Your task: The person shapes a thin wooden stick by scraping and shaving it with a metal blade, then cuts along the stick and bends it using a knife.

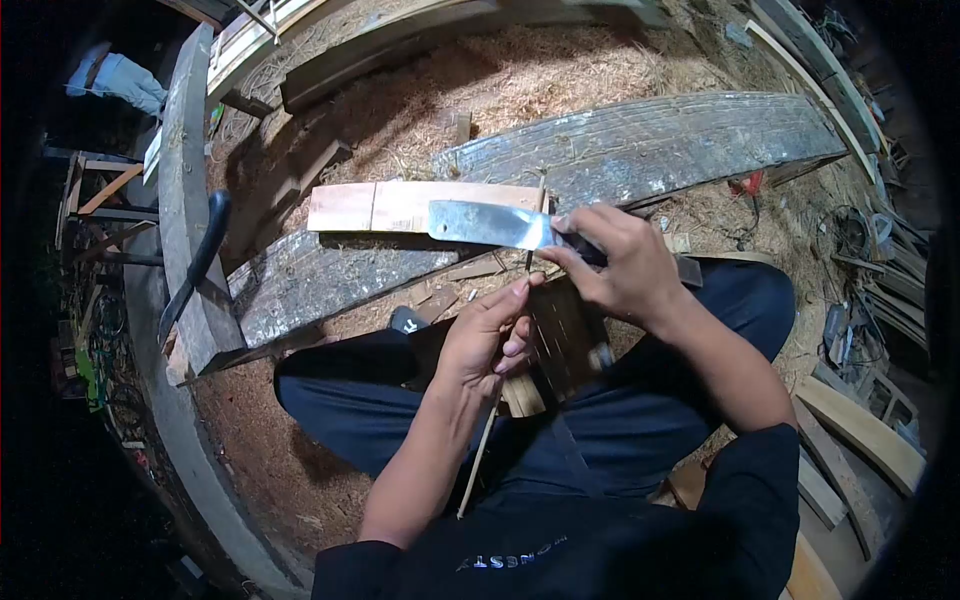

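My right hand (625, 262) is closed around the dark handle of a cleaver-like knife (485, 222), its wide shiny blade pointing left. Pinched in the fingers of my left hand (487, 335) is a thin wooden stick (482, 452), running from near my shirt up past the blade. The blade crosses the stick close to the handle; whether its edge touches the wood I cannot tell. Behind the knife, a pale wooden block (345, 207) with a line across it lies on a weathered plank (680, 150). Below my hands, a dark brown piece (565, 335) lies between my legs.
A curved tool with a black handle (212, 235) rests on an upright-looking grey beam (185, 130) at left. Wood shavings (400, 100) cover the ground. Curved boards (862, 432) lie at right, near coiled cable (850, 232). A person's light blue clothing (115, 78) shows at far left.
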Tool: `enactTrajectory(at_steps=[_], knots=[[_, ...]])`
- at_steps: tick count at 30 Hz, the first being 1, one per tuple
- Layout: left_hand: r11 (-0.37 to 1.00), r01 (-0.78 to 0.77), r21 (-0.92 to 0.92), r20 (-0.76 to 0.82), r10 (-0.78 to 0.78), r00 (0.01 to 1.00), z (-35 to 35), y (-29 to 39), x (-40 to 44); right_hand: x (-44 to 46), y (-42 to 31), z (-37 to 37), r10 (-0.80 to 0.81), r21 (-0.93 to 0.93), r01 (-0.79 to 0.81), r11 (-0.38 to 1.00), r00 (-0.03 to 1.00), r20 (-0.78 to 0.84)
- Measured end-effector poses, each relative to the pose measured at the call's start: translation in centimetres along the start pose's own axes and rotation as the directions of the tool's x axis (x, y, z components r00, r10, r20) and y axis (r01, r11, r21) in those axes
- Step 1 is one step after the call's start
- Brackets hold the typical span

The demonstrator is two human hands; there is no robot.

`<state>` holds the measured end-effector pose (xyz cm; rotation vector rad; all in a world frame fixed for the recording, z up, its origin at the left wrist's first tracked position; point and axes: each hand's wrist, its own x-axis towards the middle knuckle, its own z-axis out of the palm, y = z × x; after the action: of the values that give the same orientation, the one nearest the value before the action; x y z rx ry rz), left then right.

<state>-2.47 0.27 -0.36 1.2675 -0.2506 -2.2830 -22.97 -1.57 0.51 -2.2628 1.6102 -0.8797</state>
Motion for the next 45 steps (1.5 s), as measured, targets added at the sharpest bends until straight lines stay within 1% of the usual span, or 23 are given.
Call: enactTrajectory(at_steps=[5, 7, 9, 11, 12, 15, 17, 19, 21, 22, 23, 25, 27, 29, 31, 32, 33, 35, 38, 41, 42, 43, 45], knots=[[1.000, 0.004, 0.029, 0.010, -0.004, 1.000, 0.1, 0.2, -0.2, -0.4, 0.2, 0.2, 0.047, 0.112, -0.051, 0.992, 0.998, 0.041], [0.999, 0.008, 0.034, 0.002, -0.008, 1.000, -0.1, 0.2, -0.3, 0.4, 0.7, -0.4, 0.148, 0.033, -0.150, 0.988, 0.988, 0.052], [0.999, 0.003, 0.042, 0.016, -0.004, 1.000, 0.0, 0.2, -0.1, 0.5, 0.6, -0.5, 0.125, 0.001, -0.125, 0.992, 0.992, 0.020], [0.999, -0.009, 0.046, 0.049, 0.007, 0.999, -0.3, 0.1, 0.0, -0.1, 0.0, 0.0, 0.020, 0.030, -0.020, 0.999, 1.000, 0.011], [0.998, -0.012, 0.055, 0.025, 0.011, 1.000, -0.1, 0.1, -0.1, 0.1, 0.5, 0.2, 0.048, 0.093, -0.051, 0.994, 0.998, 0.039], [0.998, -0.014, 0.058, 0.044, 0.011, 0.999, -0.4, 0.1, 0.2, 0.9, 0.5, -0.4, 0.104, -0.016, -0.104, 0.995, 0.994, 0.037], [0.999, -0.018, 0.044, 0.004, 0.018, 1.000, 0.5, 0.4, 0.1, 0.1, -0.1, -0.4, 0.019, 0.028, -0.020, 0.999, 0.999, 0.049], [0.999, -0.008, 0.047, -0.008, 0.009, 1.000, 0.2, 0.1, 0.0, 0.2, 0.9, 0.0, 0.023, 0.050, -0.026, 0.998, 0.999, 0.049], [0.999, -0.008, 0.047, 0.019, 0.007, 1.000, -0.1, 0.1, 0.1, 1.4, 2.1, -0.6, 0.146, -0.057, -0.147, 0.988, 0.989, -0.027], [0.999, -0.001, 0.051, 0.017, 0.000, 1.000, -0.1, 0.1, 0.1, 1.1, 1.6, -0.4, 0.107, 0.009, -0.107, 0.994, 0.994, 0.007], [0.999, -0.002, 0.048, 0.015, 0.001, 1.000, -0.1, 0.1, 0.1, 0.1, 0.2, -0.2, 0.010, -0.036, -0.008, 0.999, 0.998, 0.054], [0.999, -0.003, 0.037, -0.044, 0.004, 0.999, -0.1, -0.1, 0.2, -0.2, -0.3, 0.3, -0.001, 0.072, -0.003, 0.997, 0.999, 0.052], [0.999, -0.008, 0.039, 0.025, 0.007, 1.000, -0.2, 0.0, 0.1, 1.4, 0.9, -0.8, 0.226, 0.004, -0.227, 0.974, 0.971, 0.082], [0.998, -0.020, 0.054, 0.058, 0.016, 0.998, -0.5, 0.1, 0.3, 0.7, 0.3, -0.6, 0.130, 0.023, -0.132, 0.991, 0.987, 0.096], [0.999, -0.008, 0.051, -0.010, 0.008, 1.000, -0.4, -0.1, 0.2, -0.3, -1.1, -0.4, 0.048, 0.069, -0.056, 0.996, 0.993, 0.110], [0.998, -0.006, 0.066, 0.005, 0.006, 1.000, -0.5, 0.1, 0.2, -0.3, 0.8, 1.1, 0.010, 0.107, -0.011, 0.994, 1.000, 0.015], [0.996, 0.006, 0.092, -0.040, -0.002, 0.999, -0.1, 0.3, -0.1, 0.5, 1.6, 0.6, 0.055, 0.040, -0.055, 0.998, 0.998, 0.005], [0.994, -0.009, 0.106, -0.007, 0.010, 1.000, -0.3, 0.4, -0.1, 1.3, 1.9, -0.1, 0.087, -0.029, -0.087, 0.996, 0.996, 0.007], [0.995, -0.041, 0.096, 0.030, 0.038, 0.999, -0.5, 0.0, 0.2, -0.2, 0.1, 0.8, -0.066, 0.050, 0.066, 0.997, 0.998, -0.005], [0.991, -0.037, 0.125, 0.010, 0.036, 0.999, -0.1, 0.5, -0.2, 1.5, 2.6, 0.2, 0.013, -0.014, -0.014, 1.000, 0.997, -0.077], [0.991, -0.016, 0.133, -0.030, 0.020, 0.999, 0.1, 0.6, -0.3, 1.4, 1.4, -0.3, 0.146, 0.006, -0.148, 0.989, 0.983, 0.113], [0.990, -0.026, 0.137, -0.017, 0.028, 0.999, 0.3, 0.6, -0.3, 0.5, 0.9, 0.7, -0.025, 0.050, 0.027, 0.998, 0.999, -0.038], [0.991, -0.028, 0.130, -0.022, 0.031, 0.999, 0.0, 0.4, -0.1, -0.2, 0.6, 0.9, -0.017, 0.091, 0.014, 0.996, 0.999, 0.037]])
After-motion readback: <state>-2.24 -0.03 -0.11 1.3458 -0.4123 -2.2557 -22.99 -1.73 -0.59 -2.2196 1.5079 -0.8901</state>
